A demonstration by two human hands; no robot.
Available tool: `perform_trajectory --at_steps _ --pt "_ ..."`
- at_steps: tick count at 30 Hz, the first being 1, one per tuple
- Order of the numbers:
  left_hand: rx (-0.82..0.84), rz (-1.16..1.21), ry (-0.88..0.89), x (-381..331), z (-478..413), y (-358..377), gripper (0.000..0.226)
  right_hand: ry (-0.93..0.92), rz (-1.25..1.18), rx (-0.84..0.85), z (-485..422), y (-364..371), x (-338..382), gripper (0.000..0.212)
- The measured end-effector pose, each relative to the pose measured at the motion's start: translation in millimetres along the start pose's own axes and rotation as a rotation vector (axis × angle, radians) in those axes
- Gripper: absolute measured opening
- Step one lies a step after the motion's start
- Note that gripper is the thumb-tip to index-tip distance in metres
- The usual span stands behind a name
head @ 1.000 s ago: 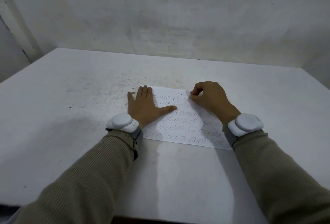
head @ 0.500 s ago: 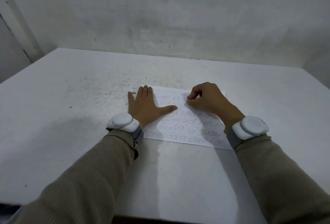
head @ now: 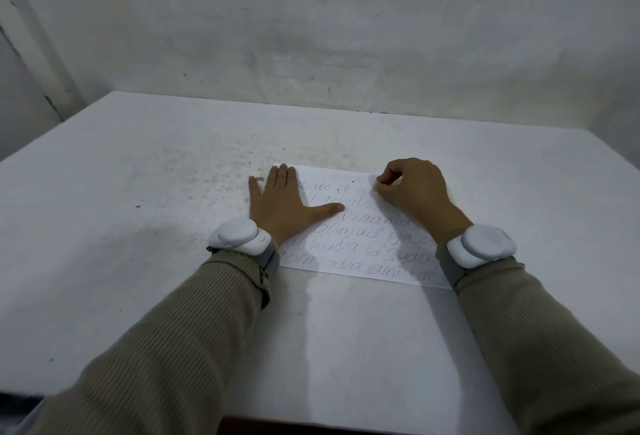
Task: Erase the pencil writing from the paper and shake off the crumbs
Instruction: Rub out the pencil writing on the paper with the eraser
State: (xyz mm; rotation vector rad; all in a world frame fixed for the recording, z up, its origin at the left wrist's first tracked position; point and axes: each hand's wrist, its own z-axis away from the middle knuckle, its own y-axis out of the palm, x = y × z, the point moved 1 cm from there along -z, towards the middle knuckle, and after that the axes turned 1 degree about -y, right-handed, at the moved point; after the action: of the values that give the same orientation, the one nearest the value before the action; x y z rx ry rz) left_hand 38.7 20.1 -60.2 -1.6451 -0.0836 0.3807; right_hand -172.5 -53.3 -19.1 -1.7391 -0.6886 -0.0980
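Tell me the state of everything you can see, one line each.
Paper: lying flat, unfolded.
Writing: lower lines dark, top lines fainter.
Left hand: flat, fingers straight, pressing the paper's left edge.
Right hand: curled in a pinch over the top lines; its contents hidden.
Table: dark specks left of the paper.

The left hand (head: 284, 206) lies flat, palm down, toward the middle of the tabletop (head: 138, 226), its 4 fingers straight and close together and the thumb spread wide to the right. The right hand (head: 415, 192) sits near it, knuckles up and fingers curled, with thumb and forefinger tips pinched together; whether they hold anything is hidden. Both forearms reach in from the near edge.
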Motion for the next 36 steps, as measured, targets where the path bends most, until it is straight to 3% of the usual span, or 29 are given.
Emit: perform_trajectory --at_steps 6,11,15,20,25,30,34,36 --pt "-0.012 0.002 -0.002 -0.9 0.4 0.5 0.140 -0.040 -0.156 0.159 2.3 -1.1 7.7 0.008" --pt "0.012 0.006 -0.004 -1.7 2.3 -2.7 0.140 -0.019 -0.015 -0.014 1.0 4.2 7.3 0.010" --pt "0.004 -0.008 -0.005 -1.6 2.1 -2.2 0.141 -0.065 -0.182 0.198 4.3 1.2 16.5 0.007" --pt "0.008 0.000 -0.010 -3.4 3.6 -4.3 0.140 -0.030 -0.028 0.018 -0.2 2.6 9.4 0.008" --pt "0.014 -0.012 -0.009 -2.5 3.4 -4.2 0.145 -0.065 -0.179 0.207 4.4 3.2 18.8 0.006" --pt "0.021 0.004 -0.011 -3.8 3.9 -5.0 0.150 -0.034 -0.017 0.019 -0.7 5.7 14.8 0.010" --pt "-0.009 0.012 -0.018 -4.3 4.6 -3.5 0.148 -0.069 -0.152 0.190 3.5 4.8 22.2 0.005" --pt "-0.004 0.017 -0.021 -4.7 4.3 -3.8 0.148 -0.057 -0.127 0.186 1.7 3.9 19.5 0.006"
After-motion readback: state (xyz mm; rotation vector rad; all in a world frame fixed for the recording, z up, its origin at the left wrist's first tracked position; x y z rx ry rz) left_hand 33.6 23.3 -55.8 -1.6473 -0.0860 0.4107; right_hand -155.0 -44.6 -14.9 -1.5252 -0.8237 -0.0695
